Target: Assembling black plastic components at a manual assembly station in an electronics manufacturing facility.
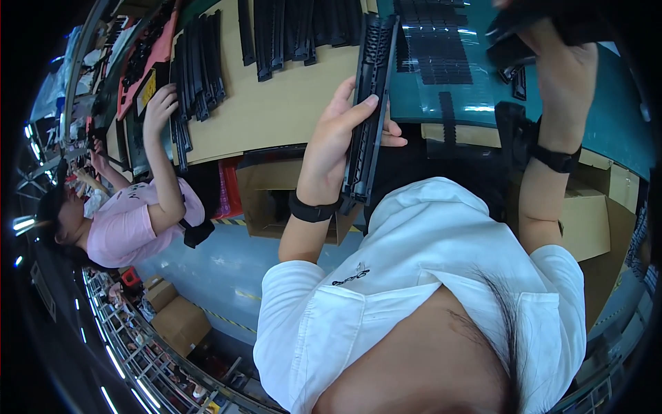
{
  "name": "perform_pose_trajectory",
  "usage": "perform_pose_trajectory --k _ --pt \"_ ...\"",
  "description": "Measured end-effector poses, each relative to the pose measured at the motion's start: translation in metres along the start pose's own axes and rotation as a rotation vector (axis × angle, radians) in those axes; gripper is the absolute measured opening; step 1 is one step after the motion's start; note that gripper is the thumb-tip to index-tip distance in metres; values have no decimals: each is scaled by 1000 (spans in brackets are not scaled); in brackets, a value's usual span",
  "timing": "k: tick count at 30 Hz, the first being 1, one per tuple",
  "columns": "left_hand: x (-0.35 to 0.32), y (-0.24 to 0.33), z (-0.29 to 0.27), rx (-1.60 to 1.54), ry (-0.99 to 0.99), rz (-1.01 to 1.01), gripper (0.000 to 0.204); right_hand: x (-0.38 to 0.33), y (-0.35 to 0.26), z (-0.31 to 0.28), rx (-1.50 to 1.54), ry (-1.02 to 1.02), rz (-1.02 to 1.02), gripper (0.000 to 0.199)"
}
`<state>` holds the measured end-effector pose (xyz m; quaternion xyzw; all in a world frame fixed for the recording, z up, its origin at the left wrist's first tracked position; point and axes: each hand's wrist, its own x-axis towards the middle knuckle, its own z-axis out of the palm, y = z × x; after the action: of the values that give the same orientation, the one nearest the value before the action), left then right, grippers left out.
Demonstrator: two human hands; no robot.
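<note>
My left hand (332,141) grips a long, narrow black plastic part (369,96) with ribbed sides, held lengthwise over the edge of the workbench. My right hand (567,65) is raised at the upper right, its fingers closed on a dark black piece (518,36) whose shape runs out of the picture. Both wrists carry black bands. Below the hands my own white shirt (420,276) fills the lower middle.
Rows of long black parts (276,34) lie on the brown bench top (276,110). A teal mat (483,96) holds small black pieces (434,48). A co-worker in a pink shirt (131,221) reaches onto the bench at left. Cardboard boxes (265,200) stand below.
</note>
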<state>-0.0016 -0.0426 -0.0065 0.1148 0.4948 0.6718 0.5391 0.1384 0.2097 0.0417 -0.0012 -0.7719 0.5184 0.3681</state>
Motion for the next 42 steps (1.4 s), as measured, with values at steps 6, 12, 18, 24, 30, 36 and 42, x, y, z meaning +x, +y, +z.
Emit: perform_pose_trajectory --k 6,12,18,24,30,36,42 --pt "3 1 -3 -386 -300 -26 44 -1 -2 29 -390 -592 -143 32" --pt "-7 2 16 -121 -31 -107 43 -11 4 45 -433 -657 -191 27" --pt "-1 -6 2 -334 -338 -175 44 -17 10 50 -464 -572 -206 30" --pt "-2 -2 0 -388 -424 -123 49 -15 11 50 -470 -360 -274 33" --pt "5 -6 19 225 -205 200 66 -6 -12 41 533 422 643 30" --pt "17 -18 24 362 -180 226 75 -9 45 56 907 614 821 23" --pt "26 -30 15 705 -116 278 74 -9 69 34 1017 499 1071 24"
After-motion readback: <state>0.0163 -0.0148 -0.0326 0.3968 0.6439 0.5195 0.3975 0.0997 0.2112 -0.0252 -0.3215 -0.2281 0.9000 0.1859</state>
